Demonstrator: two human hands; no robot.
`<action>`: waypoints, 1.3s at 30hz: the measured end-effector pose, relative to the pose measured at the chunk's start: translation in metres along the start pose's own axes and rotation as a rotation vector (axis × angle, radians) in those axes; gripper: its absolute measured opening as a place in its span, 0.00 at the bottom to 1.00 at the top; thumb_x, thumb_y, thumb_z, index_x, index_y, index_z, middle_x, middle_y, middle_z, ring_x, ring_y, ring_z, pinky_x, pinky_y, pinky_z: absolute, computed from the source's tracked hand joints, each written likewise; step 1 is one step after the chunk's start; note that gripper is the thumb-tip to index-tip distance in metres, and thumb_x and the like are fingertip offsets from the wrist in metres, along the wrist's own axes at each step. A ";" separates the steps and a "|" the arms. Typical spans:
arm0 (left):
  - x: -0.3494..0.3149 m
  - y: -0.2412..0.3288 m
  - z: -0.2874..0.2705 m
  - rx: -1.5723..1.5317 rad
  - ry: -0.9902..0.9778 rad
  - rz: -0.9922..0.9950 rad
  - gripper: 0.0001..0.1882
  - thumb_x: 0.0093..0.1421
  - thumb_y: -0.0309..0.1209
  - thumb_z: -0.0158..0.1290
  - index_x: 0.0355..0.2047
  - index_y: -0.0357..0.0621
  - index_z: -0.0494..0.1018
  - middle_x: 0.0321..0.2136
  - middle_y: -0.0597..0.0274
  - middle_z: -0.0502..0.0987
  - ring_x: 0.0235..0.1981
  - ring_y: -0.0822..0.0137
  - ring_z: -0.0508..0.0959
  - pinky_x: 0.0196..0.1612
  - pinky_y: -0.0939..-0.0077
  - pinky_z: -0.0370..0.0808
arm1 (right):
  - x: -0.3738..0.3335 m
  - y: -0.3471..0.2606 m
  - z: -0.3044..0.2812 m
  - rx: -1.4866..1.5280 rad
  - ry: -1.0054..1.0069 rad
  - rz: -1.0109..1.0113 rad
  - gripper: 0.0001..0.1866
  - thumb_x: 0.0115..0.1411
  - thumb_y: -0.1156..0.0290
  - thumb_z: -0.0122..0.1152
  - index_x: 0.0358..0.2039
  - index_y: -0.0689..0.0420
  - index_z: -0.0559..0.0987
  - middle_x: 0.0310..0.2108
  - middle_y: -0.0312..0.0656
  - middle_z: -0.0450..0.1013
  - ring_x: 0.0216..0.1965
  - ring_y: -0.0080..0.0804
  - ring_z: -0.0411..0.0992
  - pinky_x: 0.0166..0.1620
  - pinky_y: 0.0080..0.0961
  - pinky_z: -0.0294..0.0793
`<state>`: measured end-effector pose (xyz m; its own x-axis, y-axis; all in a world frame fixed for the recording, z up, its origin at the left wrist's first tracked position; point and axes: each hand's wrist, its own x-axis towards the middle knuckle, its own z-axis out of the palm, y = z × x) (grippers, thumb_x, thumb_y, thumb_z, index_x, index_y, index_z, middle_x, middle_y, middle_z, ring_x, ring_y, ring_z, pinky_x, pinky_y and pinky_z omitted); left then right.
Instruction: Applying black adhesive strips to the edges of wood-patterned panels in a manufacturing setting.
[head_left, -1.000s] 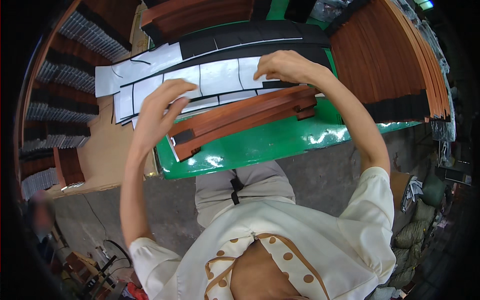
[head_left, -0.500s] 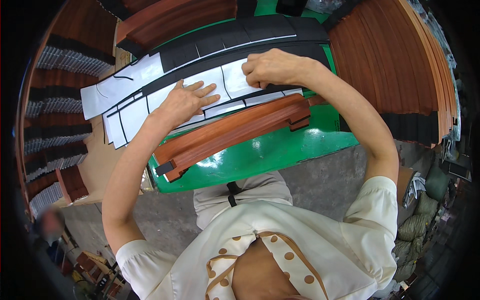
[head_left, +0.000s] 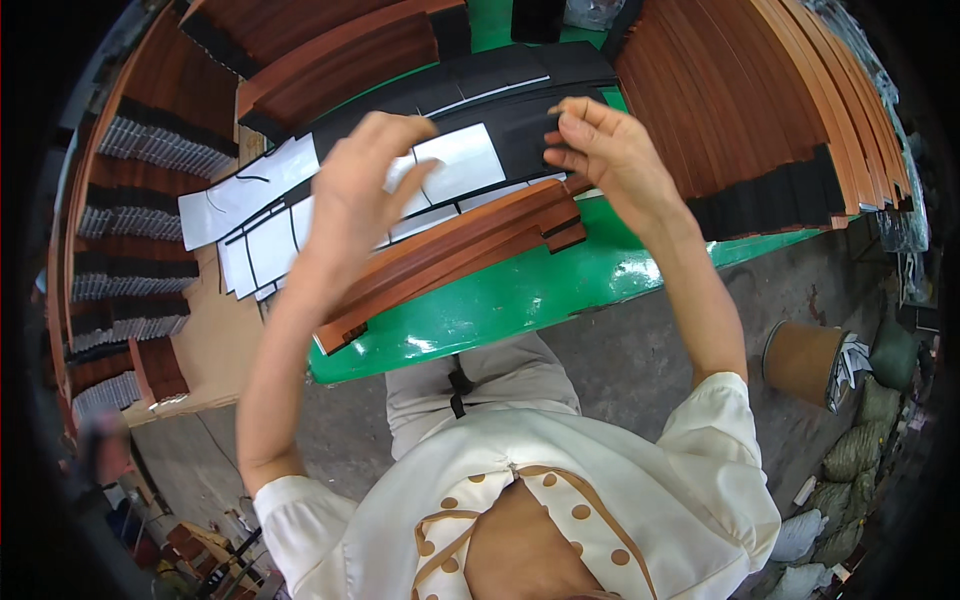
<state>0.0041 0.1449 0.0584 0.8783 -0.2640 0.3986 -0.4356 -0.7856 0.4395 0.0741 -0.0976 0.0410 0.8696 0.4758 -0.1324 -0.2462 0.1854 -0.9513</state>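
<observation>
My left hand (head_left: 365, 180) is raised over the white-faced sheets, smeared by motion, with its thumb and fingers apart and nothing seen in them. Below it a white sheet crossed by thin black lines (head_left: 465, 160) lies on black sheets (head_left: 540, 125). Past the white sheet's right end, my right hand (head_left: 610, 150) hovers above the black material. Its thumb and index finger come together, the other fingers half curled; what may be between the tips is too small to name. Reddish-brown wood-look strips (head_left: 470, 235) with dark ends lie at the table's near edge.
The green table (head_left: 480, 305) has a glossy top. Tall stacks of brown panels (head_left: 720, 110) stand on the right, with more brown panels (head_left: 350, 60) at the back. Black-and-grey edged stacks (head_left: 150, 215) fill the left. A brown drum (head_left: 800, 360) stands on the floor.
Both hands have come up off the white sheet. My left hand was spread flat on it; my right hand, previously closed at its right part, has moved right. The view has shifted slightly.
</observation>
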 end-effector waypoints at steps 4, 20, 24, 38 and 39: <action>-0.009 0.048 0.034 0.005 0.288 0.188 0.21 0.39 0.25 0.64 0.36 0.40 0.72 0.34 0.56 0.73 0.33 0.58 0.74 0.34 0.69 0.69 | -0.035 0.009 0.002 0.130 -0.042 0.068 0.10 0.59 0.63 0.59 0.35 0.56 0.76 0.31 0.30 0.70 0.34 0.18 0.69 0.42 0.17 0.71; -0.047 0.091 0.088 -0.101 0.305 0.039 0.17 0.34 0.20 0.62 0.29 0.40 0.75 0.29 0.61 0.75 0.27 0.64 0.73 0.32 0.74 0.68 | -0.100 0.036 -0.044 -0.469 0.128 -0.400 0.20 0.49 0.70 0.67 0.44 0.57 0.76 0.40 0.38 0.72 0.41 0.29 0.70 0.45 0.24 0.71; -0.040 0.099 0.097 -0.114 0.267 0.006 0.17 0.35 0.22 0.61 0.30 0.42 0.76 0.30 0.61 0.76 0.29 0.64 0.73 0.33 0.74 0.68 | -0.091 0.034 -0.042 -1.068 -0.001 -0.826 0.21 0.38 0.71 0.70 0.37 0.53 0.80 0.37 0.35 0.73 0.39 0.35 0.69 0.40 0.27 0.73; 0.006 0.073 0.128 0.091 0.247 -0.205 0.21 0.41 0.36 0.65 0.36 0.45 0.76 0.32 0.67 0.75 0.35 0.66 0.71 0.39 0.68 0.56 | -0.023 0.025 -0.069 -1.082 0.059 -0.750 0.10 0.46 0.75 0.64 0.33 0.55 0.80 0.32 0.36 0.73 0.39 0.36 0.68 0.41 0.30 0.69; 0.007 0.073 0.131 0.104 0.238 -0.224 0.18 0.42 0.35 0.64 0.34 0.45 0.77 0.30 0.68 0.75 0.33 0.67 0.71 0.38 0.68 0.56 | -0.020 0.027 -0.069 -1.063 0.030 -0.738 0.10 0.47 0.75 0.64 0.33 0.55 0.81 0.32 0.36 0.73 0.39 0.36 0.68 0.41 0.30 0.69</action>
<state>0.0047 0.0125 -0.0122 0.8737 0.0500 0.4839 -0.2039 -0.8655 0.4575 0.0793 -0.1616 -0.0012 0.6663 0.5323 0.5223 0.7397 -0.3831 -0.5533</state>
